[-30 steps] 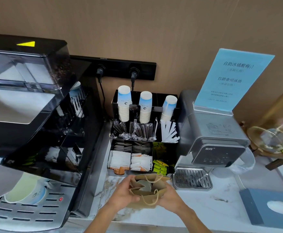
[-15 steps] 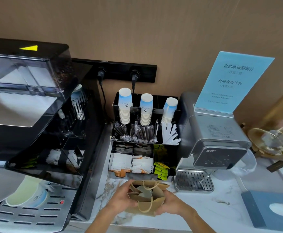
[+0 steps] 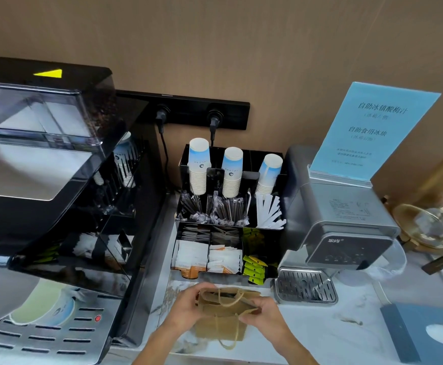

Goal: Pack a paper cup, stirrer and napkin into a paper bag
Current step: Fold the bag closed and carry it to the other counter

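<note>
Your left hand: it grips the left end of the paper bag's mouth, fingers curled over the top edge.
Your right hand: it pinches the right end of the same edge, thumb and fingers folded onto the paper.
Paper bag: you hold it between both hands, just above the front of the bench, close to your body. Its mouth is pressed nearly flat and 2 twine handles show, 1 looping at the top and 1 hanging below the lower edge. You cannot tell what is inside.
Bench: pale marble-look top, carrying everything here.
Paper cups: 3 upside-down stacks with blue and white sides stand in the back row of the black organiser, well behind the bag.
Stirrers: dark wrapped sticks fill the middle row of the organiser, below the cups; white wrapped sticks lean at the right of that row.
Sachets: white packets sit in the front compartments, with yellow-green packets to their right, just beyond the bag.
Coffee machine: black, to your left.
Grey dispenser: to your right, a blue sign standing on top.
Tissue box: dark blue-grey, at the right front corner.
</note>
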{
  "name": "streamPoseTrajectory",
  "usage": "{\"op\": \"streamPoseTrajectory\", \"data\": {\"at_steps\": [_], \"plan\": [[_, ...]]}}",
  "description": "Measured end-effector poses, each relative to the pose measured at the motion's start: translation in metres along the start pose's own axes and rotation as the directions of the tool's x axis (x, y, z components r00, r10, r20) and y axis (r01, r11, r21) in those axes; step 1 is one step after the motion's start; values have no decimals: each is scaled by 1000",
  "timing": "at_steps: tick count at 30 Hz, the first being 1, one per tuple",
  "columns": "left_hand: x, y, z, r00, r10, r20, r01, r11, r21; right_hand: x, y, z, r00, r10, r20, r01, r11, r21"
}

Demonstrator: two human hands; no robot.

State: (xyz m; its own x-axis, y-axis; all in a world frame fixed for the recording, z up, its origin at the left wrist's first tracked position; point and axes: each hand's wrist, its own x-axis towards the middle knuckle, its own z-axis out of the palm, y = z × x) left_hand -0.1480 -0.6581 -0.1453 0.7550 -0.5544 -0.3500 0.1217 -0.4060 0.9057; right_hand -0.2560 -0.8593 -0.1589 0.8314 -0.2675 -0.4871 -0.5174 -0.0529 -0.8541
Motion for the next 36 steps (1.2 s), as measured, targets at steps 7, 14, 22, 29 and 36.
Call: {"op": "streamPoseTrajectory", "data": {"at_steps": [7,14,22,29,36], "plan": [[-1,6,-2,995,-74,60,80,991,-105,-2,5,3,999,-38,-24,42,978,203],[-10,2,-3,989,-117,94,137,956,-259,-2,7,3,996,9,-94,25,934,357],[-7,-4,-12,984,-139,111,161,960,-230,-7,5,0,999,-47,-4,45,921,386],[-1,-5,-9,996,-87,-38,83,992,-96,-11,-6,-3,998,44,49,-61,904,422],[-2,-11,-9,993,64,-96,-55,994,91,-13,-15,-5,987,84,138,-126,936,330]]}}
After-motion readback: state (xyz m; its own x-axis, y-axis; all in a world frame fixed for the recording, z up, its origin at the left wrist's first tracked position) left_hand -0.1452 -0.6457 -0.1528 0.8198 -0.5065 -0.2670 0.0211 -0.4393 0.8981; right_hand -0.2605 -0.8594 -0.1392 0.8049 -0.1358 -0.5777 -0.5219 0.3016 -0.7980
